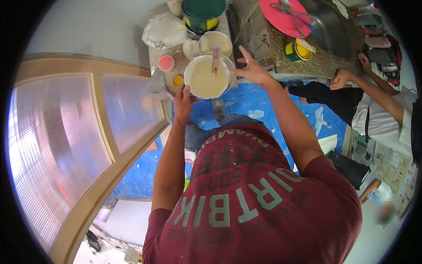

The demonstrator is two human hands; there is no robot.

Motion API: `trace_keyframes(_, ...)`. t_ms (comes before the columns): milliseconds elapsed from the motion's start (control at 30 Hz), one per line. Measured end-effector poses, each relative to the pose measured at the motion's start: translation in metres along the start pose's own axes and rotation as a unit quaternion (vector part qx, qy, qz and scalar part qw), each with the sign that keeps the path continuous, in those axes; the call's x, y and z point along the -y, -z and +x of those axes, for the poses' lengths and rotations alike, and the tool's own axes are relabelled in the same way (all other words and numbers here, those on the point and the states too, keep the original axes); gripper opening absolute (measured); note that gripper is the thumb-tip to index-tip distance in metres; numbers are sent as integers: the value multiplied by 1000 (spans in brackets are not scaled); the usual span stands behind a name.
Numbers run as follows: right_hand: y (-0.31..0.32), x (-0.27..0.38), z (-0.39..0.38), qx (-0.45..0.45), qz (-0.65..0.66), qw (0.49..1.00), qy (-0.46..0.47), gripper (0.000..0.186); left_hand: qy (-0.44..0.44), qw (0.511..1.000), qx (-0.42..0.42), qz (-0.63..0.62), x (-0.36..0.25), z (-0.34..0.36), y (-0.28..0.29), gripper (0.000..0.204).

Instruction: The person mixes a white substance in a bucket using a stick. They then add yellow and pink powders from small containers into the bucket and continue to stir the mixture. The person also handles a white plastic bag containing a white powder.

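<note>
A round white bucket (189,88) of cream-coloured liquid stands at the near edge of a small table. A flat paint-smeared stick (216,55) rests upright against its far rim, its lower end in the liquid. My left hand (183,104) is closed on the bucket's near left rim, thumb on top. At the right side, my right hand (254,71) is open with fingers spread, the fingertips close to the rim. Whether they touch it I cannot tell. A second tub (215,43) of cream material sits just behind the bucket.
Around the bucket are a pink-topped pot (166,63), a yellow cap (178,80), a white bag (164,31) and a green pail (202,20). A granite counter (285,61) holds a yellow can (298,51) and a pink plate (281,22). Two people are at the right.
</note>
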State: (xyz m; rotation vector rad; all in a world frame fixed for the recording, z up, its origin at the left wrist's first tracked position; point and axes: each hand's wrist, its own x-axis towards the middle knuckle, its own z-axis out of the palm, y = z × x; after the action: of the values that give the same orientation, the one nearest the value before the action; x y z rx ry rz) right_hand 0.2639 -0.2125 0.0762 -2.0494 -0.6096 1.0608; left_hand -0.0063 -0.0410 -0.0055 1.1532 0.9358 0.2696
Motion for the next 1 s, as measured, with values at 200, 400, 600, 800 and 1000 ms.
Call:
trace_keyframes(200,15,-13,-41,65,232,971,-14,99,29,999,10,19,-4,-1,3,59)
trace_keyframes(400,16,-42,-77,121,335,934,-11,90,-100,970,-123,185,3,-10,20,53)
trace_keyframes(600,8,-27,-111,164,410,897,-2,89,-316,895,-7,315,-98,-74,-46,38)
trace_keyframes(800,-14,-105,-74,92,154,976,-121,94,-290,914,-1,285,-80,-78,-39,36)
trace_keyframes(1000,-74,-160,25,23,28,990,-134,100,-162,944,-10,288,-34,-104,1,40)
